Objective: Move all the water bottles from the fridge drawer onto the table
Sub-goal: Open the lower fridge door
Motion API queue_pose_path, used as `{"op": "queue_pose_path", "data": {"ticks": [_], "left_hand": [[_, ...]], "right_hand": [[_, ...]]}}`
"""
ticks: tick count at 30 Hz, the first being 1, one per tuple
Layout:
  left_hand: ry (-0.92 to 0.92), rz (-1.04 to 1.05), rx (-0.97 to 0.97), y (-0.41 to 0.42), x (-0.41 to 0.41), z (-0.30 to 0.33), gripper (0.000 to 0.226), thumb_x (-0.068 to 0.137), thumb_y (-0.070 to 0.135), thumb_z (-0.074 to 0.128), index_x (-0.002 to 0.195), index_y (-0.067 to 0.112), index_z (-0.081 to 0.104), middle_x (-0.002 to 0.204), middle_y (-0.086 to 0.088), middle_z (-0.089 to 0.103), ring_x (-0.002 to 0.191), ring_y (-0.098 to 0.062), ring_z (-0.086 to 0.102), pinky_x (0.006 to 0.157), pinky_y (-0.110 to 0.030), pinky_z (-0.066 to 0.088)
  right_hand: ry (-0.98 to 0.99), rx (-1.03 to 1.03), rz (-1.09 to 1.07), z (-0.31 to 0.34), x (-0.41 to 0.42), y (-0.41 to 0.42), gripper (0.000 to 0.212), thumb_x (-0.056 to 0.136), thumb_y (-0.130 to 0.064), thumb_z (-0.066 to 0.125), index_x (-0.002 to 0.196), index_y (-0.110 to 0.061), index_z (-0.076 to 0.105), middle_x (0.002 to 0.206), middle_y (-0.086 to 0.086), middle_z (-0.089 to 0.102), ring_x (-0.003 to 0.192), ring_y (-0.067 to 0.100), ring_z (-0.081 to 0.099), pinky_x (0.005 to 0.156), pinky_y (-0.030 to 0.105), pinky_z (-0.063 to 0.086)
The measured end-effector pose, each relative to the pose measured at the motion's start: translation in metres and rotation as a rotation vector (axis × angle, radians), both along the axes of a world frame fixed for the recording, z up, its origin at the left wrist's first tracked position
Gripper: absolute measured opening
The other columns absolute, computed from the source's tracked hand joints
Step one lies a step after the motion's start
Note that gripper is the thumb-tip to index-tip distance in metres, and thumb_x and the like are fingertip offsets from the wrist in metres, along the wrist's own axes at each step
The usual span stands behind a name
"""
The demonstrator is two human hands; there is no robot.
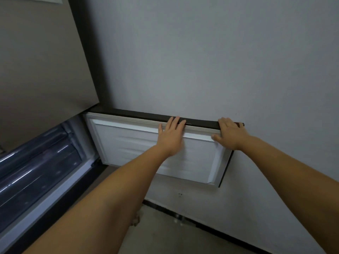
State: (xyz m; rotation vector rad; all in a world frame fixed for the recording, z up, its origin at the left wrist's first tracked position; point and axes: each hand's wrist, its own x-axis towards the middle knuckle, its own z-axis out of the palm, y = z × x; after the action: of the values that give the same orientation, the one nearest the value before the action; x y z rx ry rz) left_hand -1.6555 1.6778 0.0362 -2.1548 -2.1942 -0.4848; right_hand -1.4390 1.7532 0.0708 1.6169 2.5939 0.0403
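The lower fridge door [128, 143] stands swung open against the grey wall, its white inner liner facing me. My left hand [171, 136] lies flat on the door's top edge, fingers spread over the dark rim. My right hand [229, 133] rests on the door's top outer corner, fingers curled over the rim. At the lower left, the bluish translucent fridge drawer [34, 162] sits inside the fridge, its front pushed in. No water bottles are visible; the drawer's contents cannot be made out. The table is out of view.
The closed upper fridge door [40, 61] fills the upper left. A grey wall [220, 61] lies behind the open door, with a dark baseboard [201, 224] along the concrete floor [165, 235] below.
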Motion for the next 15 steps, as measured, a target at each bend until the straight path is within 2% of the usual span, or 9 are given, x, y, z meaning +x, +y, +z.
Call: {"op": "queue_pose_path", "data": {"ticks": [3,5,7,9,11,15], "left_hand": [[-0.153,0.108,0.135,-0.035,-0.004,-0.025,0.062,0.093,0.021,0.046,0.149,0.021,0.02,0.159,-0.002,0.013,0.147,-0.021,0.008,0.119,-0.047,0.011],[-0.244,0.202,0.082,-0.062,-0.017,-0.04,0.064,0.092,0.021,0.049,0.149,0.018,0.021,0.158,-0.006,0.015,0.146,-0.022,0.012,0.118,-0.042,0.015],[-0.418,0.322,0.007,-0.088,-0.033,-0.049,0.061,0.093,0.019,0.049,0.148,0.015,0.024,0.155,-0.01,0.023,0.143,-0.025,0.022,0.116,-0.038,0.022],[-0.672,0.501,-0.003,-0.129,-0.059,-0.054,0.054,0.094,0.016,0.049,0.145,0.011,0.032,0.146,-0.014,0.038,0.131,-0.029,0.04,0.109,-0.035,0.034],[-0.813,0.631,0.011,-0.162,-0.083,-0.054,0.042,0.094,0.013,0.048,0.135,0.008,0.044,0.131,-0.016,0.054,0.118,-0.029,0.053,0.099,-0.032,0.041],[-1.048,0.949,0.11,-0.247,-0.136,-0.064,0.027,0.095,0.011,0.047,0.118,0.002,0.057,0.113,-0.022,0.064,0.104,-0.034,0.062,0.097,-0.041,0.048]], "right_hand": [[-0.016,0.133,0.159,-0.006,-0.021,-0.015,0.072,0.097,-0.051,0.034,0.153,-0.015,0.007,0.162,0.003,-0.001,0.149,0.019,-0.001,0.116,0.055,0.0],[0.066,0.231,0.347,-0.011,-0.049,-0.028,0.063,0.098,-0.044,0.036,0.151,-0.015,0.018,0.161,0.003,0.007,0.149,0.018,0.002,0.117,0.053,0.001],[0.16,0.25,0.523,-0.013,-0.082,-0.042,0.054,0.098,-0.035,0.04,0.147,-0.015,0.032,0.159,0.003,0.019,0.148,0.018,0.01,0.118,0.049,0.002],[0.221,0.194,0.704,-0.023,-0.131,-0.063,0.047,0.098,-0.028,0.043,0.143,-0.015,0.04,0.155,0.003,0.028,0.146,0.018,0.018,0.118,0.045,0.003],[0.257,0.123,0.79,-0.034,-0.167,-0.077,0.044,0.097,-0.024,0.044,0.141,-0.015,0.043,0.151,0.003,0.035,0.143,0.018,0.026,0.119,0.04,0.007],[0.358,-0.104,0.903,-0.068,-0.252,-0.133,0.041,0.094,-0.017,0.049,0.134,-0.01,0.051,0.139,0.011,0.05,0.128,0.026,0.045,0.11,0.035,0.03]]}}
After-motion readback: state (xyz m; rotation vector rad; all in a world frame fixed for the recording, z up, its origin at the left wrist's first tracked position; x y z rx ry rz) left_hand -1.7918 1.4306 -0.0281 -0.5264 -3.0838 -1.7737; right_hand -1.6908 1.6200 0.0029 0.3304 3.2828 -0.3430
